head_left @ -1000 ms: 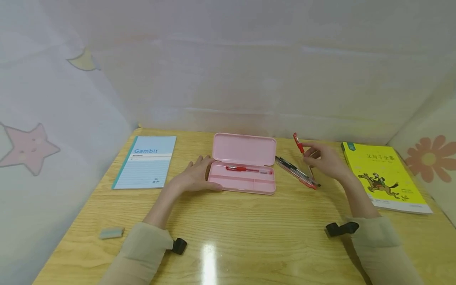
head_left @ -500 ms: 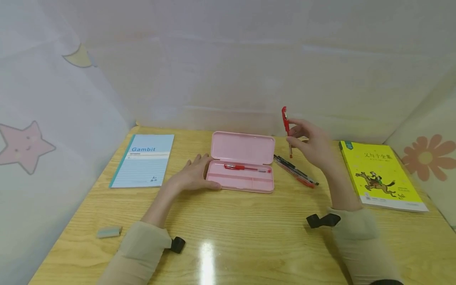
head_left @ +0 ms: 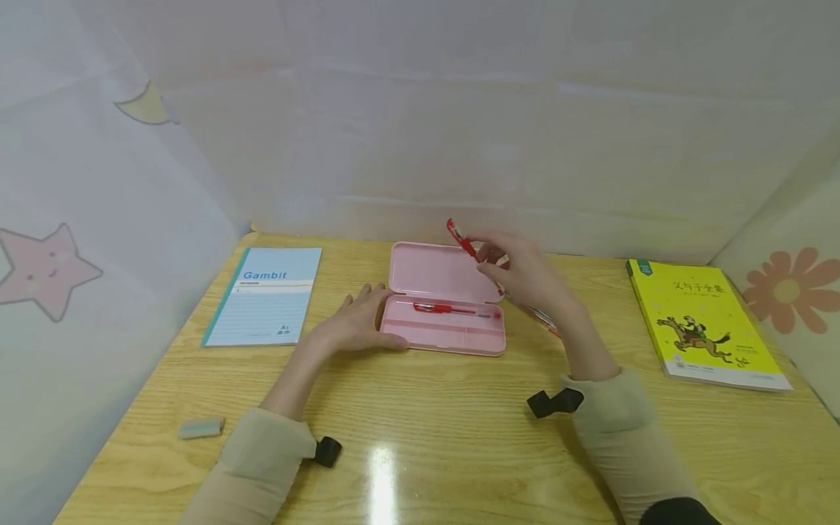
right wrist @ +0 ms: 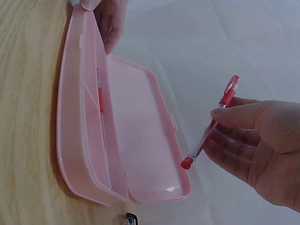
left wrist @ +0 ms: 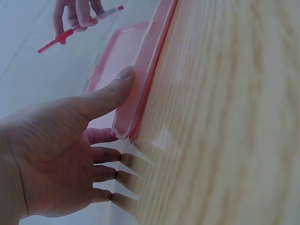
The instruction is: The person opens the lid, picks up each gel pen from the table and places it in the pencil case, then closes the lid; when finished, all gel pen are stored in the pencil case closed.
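Observation:
A pink pencil case (head_left: 429, 337) lies on the table with its lid (head_left: 433, 271) raised at the back. A red-capped gel pen (head_left: 436, 308) lies in its long rear compartment; the front compartments look bare. My left hand (head_left: 354, 327) holds the case's left end, thumb on the front wall and fingers round the back corner. In my right hand (head_left: 525, 273), thumb and fingers pinch another red-capped gel pen (head_left: 464, 242), tilted in the air before the lid. In the right wrist view this gel pen (right wrist: 201, 140) points its red end down toward the lid.
Several pens (head_left: 543, 318) lie right of the case, partly hidden by my right hand and forearm. A blue notebook (head_left: 262, 299) lies at the left, a yellow book (head_left: 705, 321) at the right. A small greyish block (head_left: 201, 428) sits front left. A pale curtain (head_left: 420, 146) hangs behind.
My right hand has lifted the red gel pen off the pile and carried it left to the case's lid, tilting it on the way. The left hand stays at the case.

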`<state>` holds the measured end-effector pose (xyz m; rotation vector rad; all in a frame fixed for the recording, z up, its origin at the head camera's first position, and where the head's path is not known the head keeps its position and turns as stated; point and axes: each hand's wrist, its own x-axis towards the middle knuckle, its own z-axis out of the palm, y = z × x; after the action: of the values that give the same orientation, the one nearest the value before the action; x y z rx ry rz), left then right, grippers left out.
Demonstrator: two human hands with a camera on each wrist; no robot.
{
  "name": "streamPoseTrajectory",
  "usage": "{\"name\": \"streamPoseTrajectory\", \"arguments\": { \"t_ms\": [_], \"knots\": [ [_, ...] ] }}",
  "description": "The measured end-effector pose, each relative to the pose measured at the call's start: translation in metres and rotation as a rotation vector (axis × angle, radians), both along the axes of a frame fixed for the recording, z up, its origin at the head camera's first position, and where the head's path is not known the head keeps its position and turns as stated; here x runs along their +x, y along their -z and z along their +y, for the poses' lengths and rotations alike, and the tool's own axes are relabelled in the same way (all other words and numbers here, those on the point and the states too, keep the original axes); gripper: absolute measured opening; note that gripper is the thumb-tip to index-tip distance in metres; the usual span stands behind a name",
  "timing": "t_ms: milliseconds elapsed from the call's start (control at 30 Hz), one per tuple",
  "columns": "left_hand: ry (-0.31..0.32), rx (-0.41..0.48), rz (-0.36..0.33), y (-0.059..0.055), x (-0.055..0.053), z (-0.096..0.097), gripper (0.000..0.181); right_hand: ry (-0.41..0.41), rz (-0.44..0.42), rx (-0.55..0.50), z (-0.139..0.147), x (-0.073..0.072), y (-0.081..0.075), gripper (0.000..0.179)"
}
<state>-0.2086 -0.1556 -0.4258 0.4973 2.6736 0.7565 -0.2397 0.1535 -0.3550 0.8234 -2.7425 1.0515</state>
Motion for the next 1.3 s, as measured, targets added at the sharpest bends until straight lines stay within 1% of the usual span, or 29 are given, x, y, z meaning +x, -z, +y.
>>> {"name": "streamPoseTrajectory", "arguments": {
  "t_ms": [67,167,300,400,600,733,867,1133,1300],
  "knots": [
    [-0.001,-0.002,0.002,0.0,0.0,0.0,0.103,-0.036,0.0,0.058,-0.006,-0.002,0.005,0.049],
    [-0.005,-0.007,0.002,0.001,-0.001,0.0,0.104,-0.081,0.032,0.142,-0.013,-0.004,0.013,0.049],
    [-0.007,-0.005,0.002,0.0,-0.002,-0.001,0.103,-0.134,0.075,0.195,-0.021,-0.005,0.019,0.047],
    [-0.005,-0.003,0.0,-0.001,-0.001,-0.001,0.102,-0.162,0.075,0.232,-0.025,-0.004,0.022,0.045],
    [0.0,-0.004,-0.002,-0.002,-0.001,-0.001,0.101,-0.149,0.045,0.344,-0.034,0.001,0.032,0.041],
    [0.005,-0.008,-0.004,-0.002,-0.001,0.0,0.099,-0.146,0.054,0.389,-0.038,0.003,0.038,0.038],
    [0.005,-0.008,-0.008,-0.001,-0.002,0.0,0.099,-0.144,0.051,0.431,-0.04,0.003,0.042,0.039],
    [0.006,-0.013,0.005,0.001,-0.003,-0.001,0.101,-0.174,0.024,0.445,-0.041,0.003,0.047,0.035],
    [0.009,-0.01,0.007,0.002,-0.003,-0.001,0.101,-0.181,0.04,0.461,-0.038,0.004,0.049,0.035]
  ]
}}
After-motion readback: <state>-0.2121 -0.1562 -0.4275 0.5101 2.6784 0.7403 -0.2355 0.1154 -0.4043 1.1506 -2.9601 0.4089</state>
